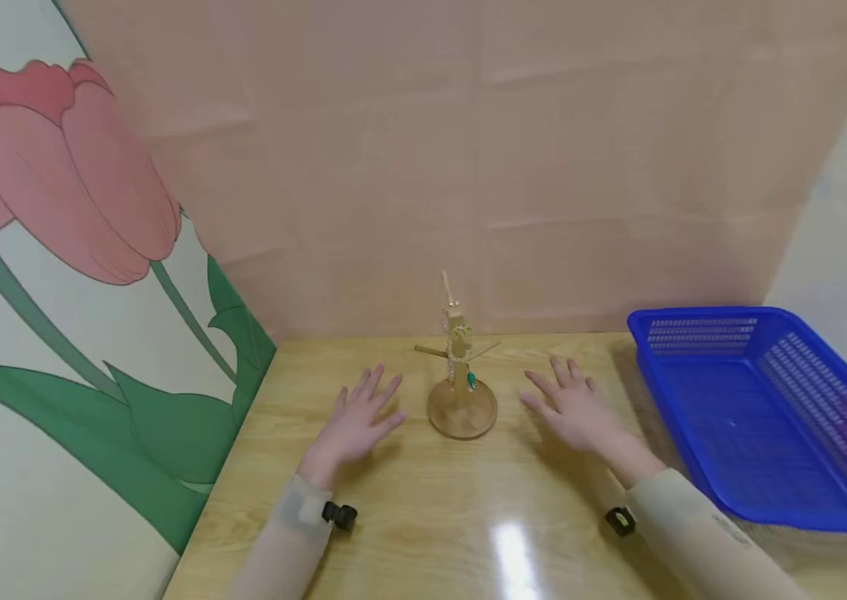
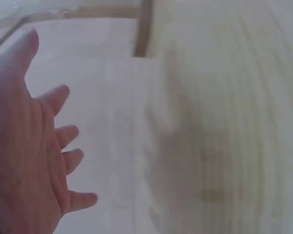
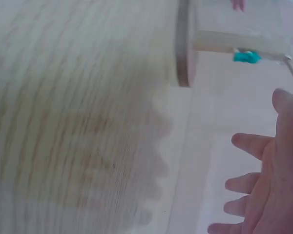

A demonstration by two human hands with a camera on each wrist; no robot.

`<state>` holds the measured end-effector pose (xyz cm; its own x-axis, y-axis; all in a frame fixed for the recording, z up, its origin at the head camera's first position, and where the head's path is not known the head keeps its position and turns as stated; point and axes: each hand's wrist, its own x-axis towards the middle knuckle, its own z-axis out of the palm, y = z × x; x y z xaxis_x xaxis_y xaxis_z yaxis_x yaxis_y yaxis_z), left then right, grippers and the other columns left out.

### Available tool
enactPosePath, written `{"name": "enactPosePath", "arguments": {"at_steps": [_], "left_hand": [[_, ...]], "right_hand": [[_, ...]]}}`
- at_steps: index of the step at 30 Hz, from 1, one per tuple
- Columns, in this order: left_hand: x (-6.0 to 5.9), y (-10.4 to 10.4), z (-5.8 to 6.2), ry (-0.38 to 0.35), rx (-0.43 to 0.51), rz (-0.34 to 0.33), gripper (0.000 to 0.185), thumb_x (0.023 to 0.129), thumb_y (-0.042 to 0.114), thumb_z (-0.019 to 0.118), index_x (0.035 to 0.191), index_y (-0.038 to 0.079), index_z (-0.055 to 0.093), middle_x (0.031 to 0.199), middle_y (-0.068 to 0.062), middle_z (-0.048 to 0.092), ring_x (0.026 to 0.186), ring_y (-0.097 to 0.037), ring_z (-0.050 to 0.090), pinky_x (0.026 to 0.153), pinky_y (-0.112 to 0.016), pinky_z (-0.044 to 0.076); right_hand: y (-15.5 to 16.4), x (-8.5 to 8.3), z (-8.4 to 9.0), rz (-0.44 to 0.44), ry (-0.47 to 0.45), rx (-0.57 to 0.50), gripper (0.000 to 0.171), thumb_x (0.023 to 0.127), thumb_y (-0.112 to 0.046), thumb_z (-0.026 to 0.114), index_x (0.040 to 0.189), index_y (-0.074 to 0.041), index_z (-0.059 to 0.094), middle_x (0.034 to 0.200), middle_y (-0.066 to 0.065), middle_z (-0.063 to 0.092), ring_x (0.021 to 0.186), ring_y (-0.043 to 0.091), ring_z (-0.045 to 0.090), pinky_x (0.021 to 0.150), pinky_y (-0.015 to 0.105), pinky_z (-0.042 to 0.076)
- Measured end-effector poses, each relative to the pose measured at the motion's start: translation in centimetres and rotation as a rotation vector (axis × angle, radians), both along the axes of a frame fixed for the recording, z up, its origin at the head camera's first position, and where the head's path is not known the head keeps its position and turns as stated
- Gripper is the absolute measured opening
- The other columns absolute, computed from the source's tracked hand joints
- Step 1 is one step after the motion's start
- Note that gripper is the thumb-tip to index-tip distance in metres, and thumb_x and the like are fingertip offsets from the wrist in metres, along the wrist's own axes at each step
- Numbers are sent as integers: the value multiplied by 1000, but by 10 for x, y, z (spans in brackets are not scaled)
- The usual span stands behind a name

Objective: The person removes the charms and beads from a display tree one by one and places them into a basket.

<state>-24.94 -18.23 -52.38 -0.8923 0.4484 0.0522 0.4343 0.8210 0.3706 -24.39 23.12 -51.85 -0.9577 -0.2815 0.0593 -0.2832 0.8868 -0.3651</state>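
Note:
A small wooden stand with a round base, an upright post and thin side pegs stands mid-table. Beaded strands hang on its post, and a teal piece dangles low on it. To the left of the stand, my left hand hovers with fingers spread, holding nothing. My right hand is on the other side, fingers likewise spread and apart from the stand. In the right wrist view, the teal piece shows beside the post, beyond the right hand.
A blue plastic basket with perforated sides sits at the right of the wooden table. Behind the table hangs a creased pinkish-brown sheet. A panel with painted tulips borders the left side.

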Motion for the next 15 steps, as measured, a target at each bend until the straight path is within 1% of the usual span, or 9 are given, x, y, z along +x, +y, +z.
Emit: {"name": "enactPosePath", "arguments": {"at_steps": [3, 5, 7, 10, 12, 15], "left_hand": [[0, 1, 5, 23, 89, 15, 71, 112, 60, 44, 171, 25, 26, 179, -6, 7, 162, -38, 16, 129, -70, 15], [0, 3, 8, 39, 151, 21, 70, 112, 60, 43, 170, 22, 30, 178, -7, 14, 160, -39, 23, 128, -68, 24], [1, 5, 10, 54, 212, 30, 69, 113, 58, 42, 169, 20, 34, 177, -8, 19, 158, -40, 30, 126, -67, 31], [4, 8, 11, 67, 308, 50, 66, 113, 55, 44, 167, 18, 38, 176, -8, 24, 155, -41, 34, 124, -67, 34], [6, 10, 12, 78, 368, 61, 64, 114, 52, 45, 166, 17, 40, 175, -8, 27, 155, -40, 35, 125, -66, 33], [8, 13, 13, 94, 451, 67, 61, 114, 46, 48, 165, 13, 43, 173, -9, 31, 156, -38, 34, 128, -63, 29]], "right_hand": [[7, 3, 1, -20, -6, -97, 69, 114, -60, 36, 162, -11, 48, 172, 32, 19, 157, 59, 8, 121, 83, 16], [10, 5, 3, -35, -15, -170, 69, 114, -60, 36, 159, -9, 51, 171, 32, 24, 157, 57, 10, 122, 82, 17], [11, 6, 6, -39, -29, -228, 69, 114, -59, 35, 158, -8, 53, 169, 32, 27, 158, 56, 12, 122, 81, 17], [11, 7, 8, -31, -30, -261, 71, 115, -59, 33, 156, -6, 55, 167, 31, 33, 157, 56, 17, 123, 79, 18], [9, 8, 9, -24, -27, -269, 71, 115, -59, 32, 155, -6, 56, 166, 30, 36, 156, 55, 21, 124, 77, 20], [7, 11, 9, -23, -12, -312, 68, 116, -56, 33, 152, -5, 59, 163, 29, 43, 152, 53, 33, 124, 73, 26]]}}
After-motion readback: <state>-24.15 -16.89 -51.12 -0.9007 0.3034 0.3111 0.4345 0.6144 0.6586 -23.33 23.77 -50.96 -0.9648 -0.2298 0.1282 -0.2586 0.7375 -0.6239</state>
